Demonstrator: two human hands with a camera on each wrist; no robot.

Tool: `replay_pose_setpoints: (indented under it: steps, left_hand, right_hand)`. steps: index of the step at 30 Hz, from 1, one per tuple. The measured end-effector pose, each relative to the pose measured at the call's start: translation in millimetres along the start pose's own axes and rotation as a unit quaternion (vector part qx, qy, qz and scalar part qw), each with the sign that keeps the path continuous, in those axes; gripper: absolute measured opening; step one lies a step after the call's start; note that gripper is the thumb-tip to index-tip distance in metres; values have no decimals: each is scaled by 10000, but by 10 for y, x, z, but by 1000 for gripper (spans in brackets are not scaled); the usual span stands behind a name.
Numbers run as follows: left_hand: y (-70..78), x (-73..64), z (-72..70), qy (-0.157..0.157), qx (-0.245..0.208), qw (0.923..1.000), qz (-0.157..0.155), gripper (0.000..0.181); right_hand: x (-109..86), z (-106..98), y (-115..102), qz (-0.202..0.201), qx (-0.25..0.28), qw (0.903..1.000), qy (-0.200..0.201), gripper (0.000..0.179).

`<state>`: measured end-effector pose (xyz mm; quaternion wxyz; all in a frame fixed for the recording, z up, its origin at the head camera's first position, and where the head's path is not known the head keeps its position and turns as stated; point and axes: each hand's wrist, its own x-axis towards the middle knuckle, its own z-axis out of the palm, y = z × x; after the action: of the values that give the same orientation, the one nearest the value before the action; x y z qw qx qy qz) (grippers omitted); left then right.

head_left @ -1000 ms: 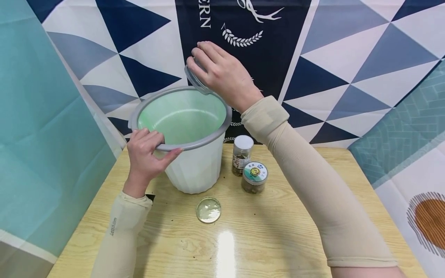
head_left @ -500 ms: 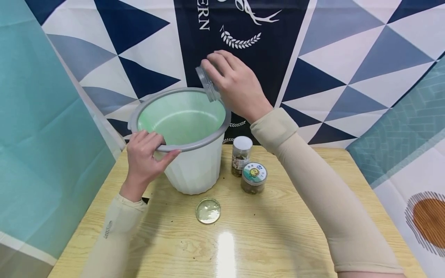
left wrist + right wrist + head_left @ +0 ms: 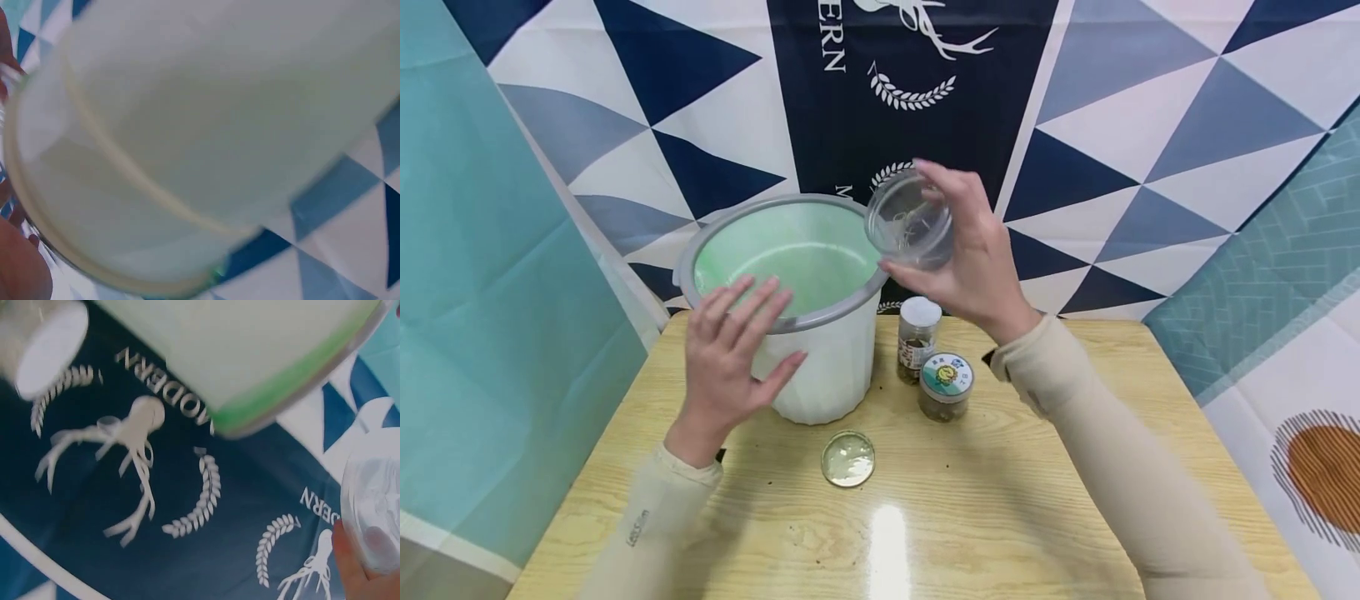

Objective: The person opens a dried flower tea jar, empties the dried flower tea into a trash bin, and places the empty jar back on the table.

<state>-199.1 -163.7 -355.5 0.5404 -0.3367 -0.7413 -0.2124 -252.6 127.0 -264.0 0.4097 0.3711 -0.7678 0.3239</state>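
Note:
In the head view my right hand (image 3: 988, 258) grips a clear plastic jar (image 3: 891, 225) just right of the bucket's rim, its round mouth turned toward me. A few thin pale strands show inside it. The right wrist view catches the same jar (image 3: 378, 494) at its right edge. A white bucket (image 3: 823, 379) with a grey rim and pale green inside stands at the back left. My left hand (image 3: 726, 358) is spread with straight fingers at the bucket's near left rim, overlapping it in the head view. The left wrist view is mostly filled by the blurred bucket (image 3: 187, 137).
Right of the bucket stand a white-capped jar (image 3: 917, 342) and a short jar (image 3: 945, 387) with a printed lid, both with dark contents. A round clear lid (image 3: 848, 459) lies on the wooden table (image 3: 985, 517) in front. Patterned cloth (image 3: 1097, 150) hangs close behind.
My right hand has moved right and down from over the bucket, turning the jar from tipped over to mouth toward me. My left hand has let go of the bucket rim and straightened its fingers.

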Motion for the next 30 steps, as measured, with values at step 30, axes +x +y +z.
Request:
replay_pose_setpoints:
  steps: [30]
  left_hand:
    - [842, -790, 390, -2671, -1077, 9568, 401, 74]
  right_hand:
    - [-1740, 315, -233, 1721, 81, 9634, -2052, 95]
